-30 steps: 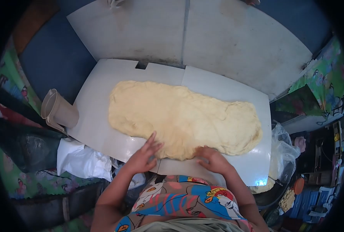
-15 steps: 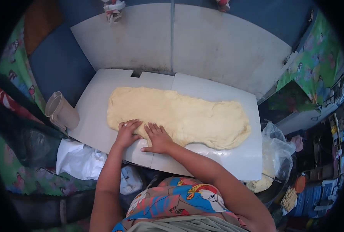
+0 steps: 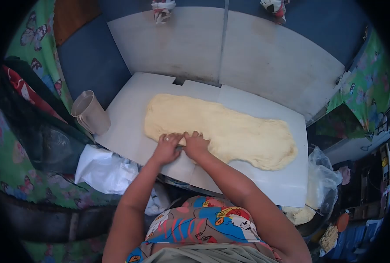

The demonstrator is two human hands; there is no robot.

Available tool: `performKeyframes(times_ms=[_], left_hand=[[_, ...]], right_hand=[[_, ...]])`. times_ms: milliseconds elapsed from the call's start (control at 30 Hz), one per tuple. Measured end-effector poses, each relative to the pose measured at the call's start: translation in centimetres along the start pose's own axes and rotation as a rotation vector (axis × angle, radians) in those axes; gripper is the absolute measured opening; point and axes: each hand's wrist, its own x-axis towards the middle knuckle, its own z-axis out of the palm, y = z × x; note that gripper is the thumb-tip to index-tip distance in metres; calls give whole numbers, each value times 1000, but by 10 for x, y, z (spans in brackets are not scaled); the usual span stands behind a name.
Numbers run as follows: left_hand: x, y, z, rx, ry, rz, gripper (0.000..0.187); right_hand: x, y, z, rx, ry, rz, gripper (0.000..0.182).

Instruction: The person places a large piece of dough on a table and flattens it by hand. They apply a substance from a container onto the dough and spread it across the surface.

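A long, pale yellow slab of dough [image 3: 230, 127] lies flattened across the white tabletop, narrower toward its right half. At its near edge, left of the middle, my left hand [image 3: 167, 149] has its fingers bent over the dough, with a ring on one finger. My right hand [image 3: 196, 145] is close beside it, fingers curled into the same edge and the thumb side hidden. Both hands grip the dough's border, and the fingertips are partly sunk in it.
A tall plastic jug [image 3: 91, 113] stands at the table's left edge. White sacking [image 3: 105, 170] hangs below it. To the right, a clear plastic bag [image 3: 324, 179] is beside more dough [image 3: 300, 215]. A pale panel [image 3: 282, 57] rises behind the white tabletop [image 3: 125, 127].
My fingers, spread flatter on the dough before, are now curled into its near edge. My right hand has drawn nearer the left. The whole view has shifted, so the table appears farther right.
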Motion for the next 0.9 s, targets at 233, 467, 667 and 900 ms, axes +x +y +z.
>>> performKeyframes(times_ms=[233, 467, 667, 900], left_hand=[[27, -36, -5, 49, -122, 47, 58], [43, -33, -63, -192, -366, -73, 35], [-58, -52, -60, -268, -178, 311, 36], [-98, -55, -57, -451, -161, 144, 56]], right_hand=[[17, 15, 22, -75, 197, -59, 40], [-10, 27, -28, 484, 197, -60, 35], [-95, -4, 3, 315, 194, -222, 48], [-118, -23, 15, -89, -10, -230, 64]])
